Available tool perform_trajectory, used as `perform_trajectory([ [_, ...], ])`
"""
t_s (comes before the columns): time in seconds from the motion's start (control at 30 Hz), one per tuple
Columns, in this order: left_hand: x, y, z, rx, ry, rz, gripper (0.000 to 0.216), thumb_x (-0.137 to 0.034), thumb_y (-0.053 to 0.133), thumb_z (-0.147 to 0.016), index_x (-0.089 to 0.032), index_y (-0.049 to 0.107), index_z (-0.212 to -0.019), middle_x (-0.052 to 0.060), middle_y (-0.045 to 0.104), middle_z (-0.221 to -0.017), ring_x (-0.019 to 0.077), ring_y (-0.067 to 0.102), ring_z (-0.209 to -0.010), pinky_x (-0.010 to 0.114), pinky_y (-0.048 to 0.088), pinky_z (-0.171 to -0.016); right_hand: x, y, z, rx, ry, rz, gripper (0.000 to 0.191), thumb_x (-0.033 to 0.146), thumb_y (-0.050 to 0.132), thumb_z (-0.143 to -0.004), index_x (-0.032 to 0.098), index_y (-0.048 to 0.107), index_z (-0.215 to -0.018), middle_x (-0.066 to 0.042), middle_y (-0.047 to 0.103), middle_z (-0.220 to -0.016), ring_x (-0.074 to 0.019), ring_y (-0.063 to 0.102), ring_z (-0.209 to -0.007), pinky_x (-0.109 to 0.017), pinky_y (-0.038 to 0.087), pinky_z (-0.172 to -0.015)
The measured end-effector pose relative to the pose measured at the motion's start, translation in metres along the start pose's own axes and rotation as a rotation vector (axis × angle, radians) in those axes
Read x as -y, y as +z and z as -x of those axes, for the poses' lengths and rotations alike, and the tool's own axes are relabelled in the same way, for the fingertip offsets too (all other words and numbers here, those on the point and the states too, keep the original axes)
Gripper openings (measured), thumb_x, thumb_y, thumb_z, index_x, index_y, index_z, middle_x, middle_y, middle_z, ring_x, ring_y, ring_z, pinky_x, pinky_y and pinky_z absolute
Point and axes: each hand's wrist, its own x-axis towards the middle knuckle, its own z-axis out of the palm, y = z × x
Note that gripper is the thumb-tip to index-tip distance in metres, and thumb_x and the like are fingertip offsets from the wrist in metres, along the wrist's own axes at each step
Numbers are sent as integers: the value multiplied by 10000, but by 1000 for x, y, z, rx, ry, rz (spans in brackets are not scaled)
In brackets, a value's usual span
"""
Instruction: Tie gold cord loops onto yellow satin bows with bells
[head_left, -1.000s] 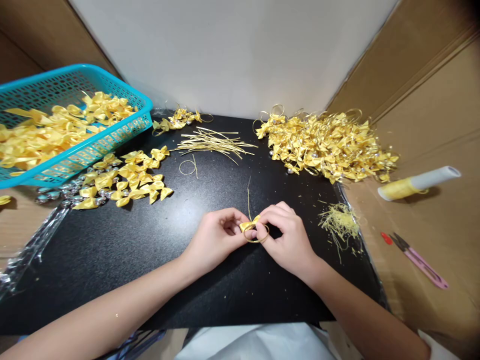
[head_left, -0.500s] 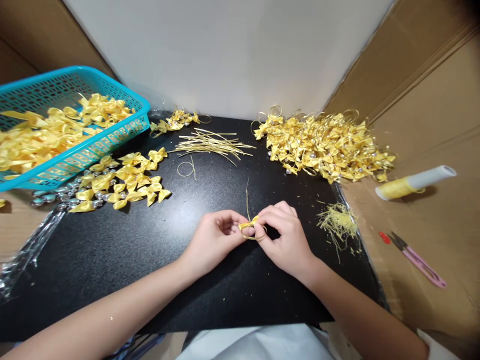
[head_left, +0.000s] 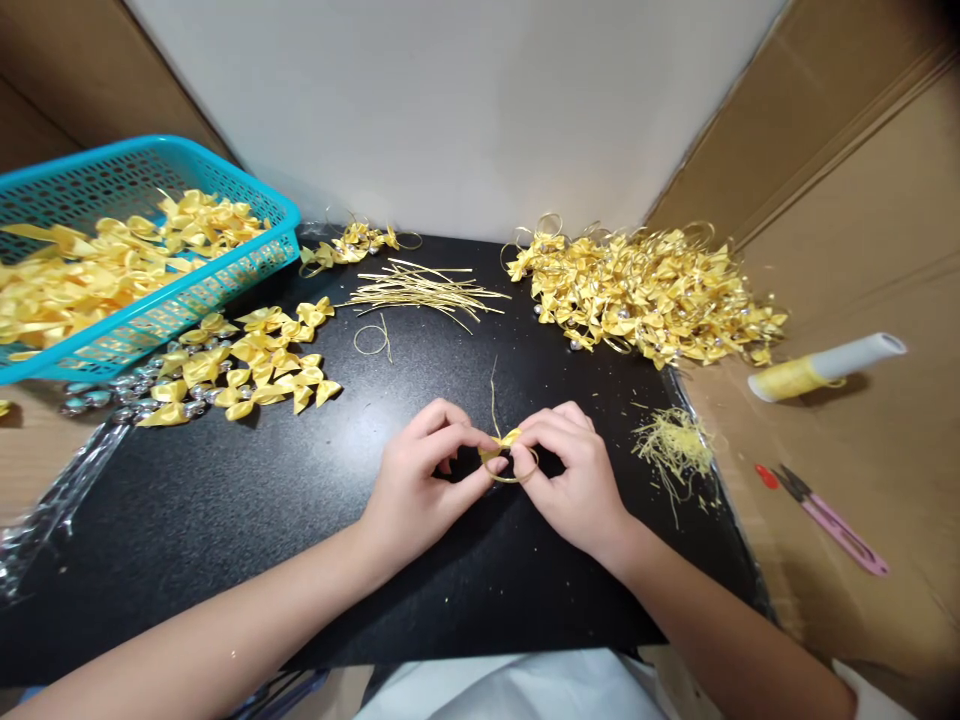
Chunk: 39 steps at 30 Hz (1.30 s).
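Between both hands is a small yellow ribbon bow (head_left: 508,438) with a gold cord loop (head_left: 511,480) hanging on the near side. A thin loose thread (head_left: 493,395) sticks up from it, away from me. My left hand (head_left: 431,465) pinches the bow's left side between thumb and index finger. My right hand (head_left: 574,470) pinches its right side and the loop in the same way. Fingertips cover much of the knot. Just beyond, a single ring of gold cord (head_left: 369,340) lies on the black table (head_left: 300,520).
A turquoise basket (head_left: 281,215) of yellow bows stands at left, with bows and silver beads (head_left: 142,385) beside it. Gold cords (head_left: 424,290) lie at the back. Looped bows (head_left: 645,295) are heaped right, near thread scraps (head_left: 675,445), a thread tube (head_left: 825,368) and pink snips (head_left: 836,525).
My left index finger and thumb have shifted in to pinch the bow, and the left knuckles have risen. The right hand has barely moved and keeps its pinch.
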Motion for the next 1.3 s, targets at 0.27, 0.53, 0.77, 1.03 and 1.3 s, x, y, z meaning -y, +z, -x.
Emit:
perform_trajectory([
  [0.27,6,1,1,24,-53,-3,212,-82,635,-752,-191,658,-932,19,605,-841,109,542,-687,214,462,-587,0,0,0,-19,14,-25,167,160,577,-827,205,594,-667,-10,687,-749,-181,543,-788,-347,401,-745],
  [0.53,5,10,2,232,-476,451,184,-196,689,-735,-163,590,-886,4,619,-780,114,585,-691,235,504,-644,-1,0,0,-29,10,-18,173,168,578,-832,203,594,-663,-10,685,-742,-180,536,-776,-348,399,-737],
  [0.77,0,19,5,48,-605,626,274,-322,795,-679,-142,660,-835,20,673,-757,115,594,-678,241,504,-663,0,2,0,-63,10,-23,166,178,593,-834,208,610,-672,-11,685,-746,-181,540,-784,-349,406,-735],
  [1.03,1,24,5,-35,-607,654,261,-352,808,-677,-146,709,-802,26,709,-754,119,609,-673,234,506,-652,1,4,1,-84,-6,-12,188,203,596,-852,207,607,-664,-10,682,-744,-176,548,-785,-352,400,-745],
  [1.3,0,24,3,-46,-634,666,271,-366,819,-651,-141,716,-763,36,732,-742,134,636,-664,252,519,-659,1,6,1,-84,-19,33,168,182,582,-845,213,611,-682,-9,687,-765,-179,541,-791,-354,393,-750],
])
